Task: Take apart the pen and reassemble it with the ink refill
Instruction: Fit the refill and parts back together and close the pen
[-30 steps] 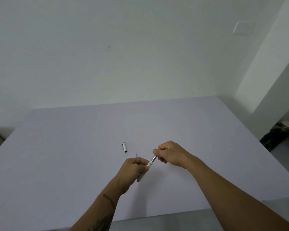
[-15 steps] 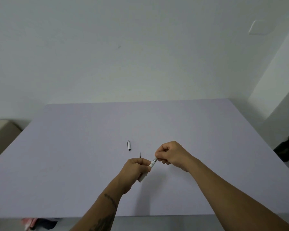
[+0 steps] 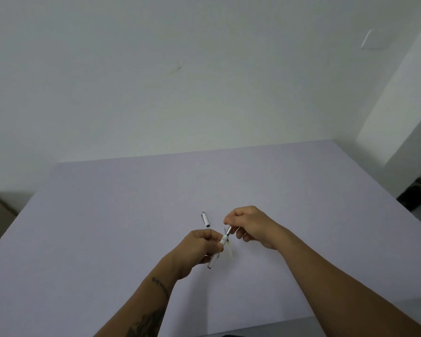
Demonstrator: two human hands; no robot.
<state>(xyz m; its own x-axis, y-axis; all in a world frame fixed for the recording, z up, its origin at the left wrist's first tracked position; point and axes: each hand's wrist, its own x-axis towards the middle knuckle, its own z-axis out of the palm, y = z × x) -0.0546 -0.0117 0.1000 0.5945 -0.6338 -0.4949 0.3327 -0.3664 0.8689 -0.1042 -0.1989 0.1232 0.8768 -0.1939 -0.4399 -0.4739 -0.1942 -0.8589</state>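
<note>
Right now your left hand [image 3: 199, 246] is closed around the white pen barrel [image 3: 216, 254], which slants from its dark lower end, poking out below your fingers, up toward your right hand [image 3: 249, 226]. That right hand pinches a thin metallic piece [image 3: 228, 231] sticking out of the barrel's upper end, thumb and forefinger clamped on it, the other fingers curled loosely beneath; whether this piece is the refill or the tip section is too small to tell. A pale, yellowish, blurred sliver [image 3: 230, 250] shows just below the joint, between your two hands, and its nature is unclear. Beyond your left hand, a short white pen cap [image 3: 206, 219] with a dark end lies flat on the lavender table [image 3: 107, 227], near your hands but apart from them. Both your forearms reach in from the near edge.
</note>
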